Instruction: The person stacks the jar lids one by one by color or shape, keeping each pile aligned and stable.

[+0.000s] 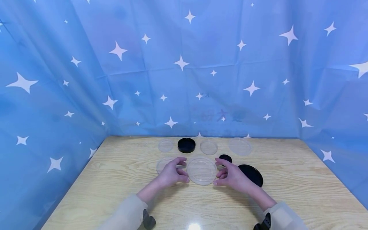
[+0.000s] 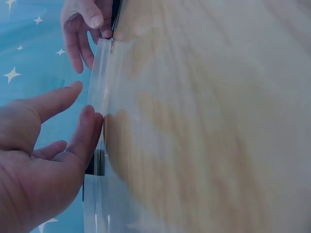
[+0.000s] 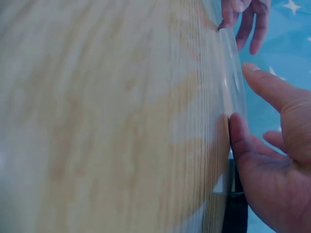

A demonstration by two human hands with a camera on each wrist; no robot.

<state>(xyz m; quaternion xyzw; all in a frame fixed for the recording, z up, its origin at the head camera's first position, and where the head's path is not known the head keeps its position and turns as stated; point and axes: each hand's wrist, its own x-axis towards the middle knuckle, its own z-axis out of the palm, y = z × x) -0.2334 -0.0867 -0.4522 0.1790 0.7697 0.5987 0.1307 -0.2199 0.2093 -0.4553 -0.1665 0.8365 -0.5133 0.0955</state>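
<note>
A clear round plastic dish or lid (image 1: 202, 171) lies flat on the table between the two hands. My left hand (image 1: 171, 172) is at its left edge, thumb and fingers spread and loosely bent. At the opposite edge is my right hand (image 1: 231, 174), posed much the same. Neither hand is curled round the dish. In the left wrist view, its low see-through rim (image 2: 99, 73) runs beside the left fingertips. The right wrist view shows the rim (image 3: 232, 73) by the right fingertips; whether they touch it I cannot tell.
Behind stand a small clear disc (image 1: 165, 145), a black round dish (image 1: 186, 145), a clear dish (image 1: 209, 147) and a larger clear disc (image 1: 240, 146). Another clear disc (image 1: 162, 163) is partly behind the left hand. A small black disc (image 1: 225, 157) and large black disc (image 1: 252, 175) lie by the right hand.
</note>
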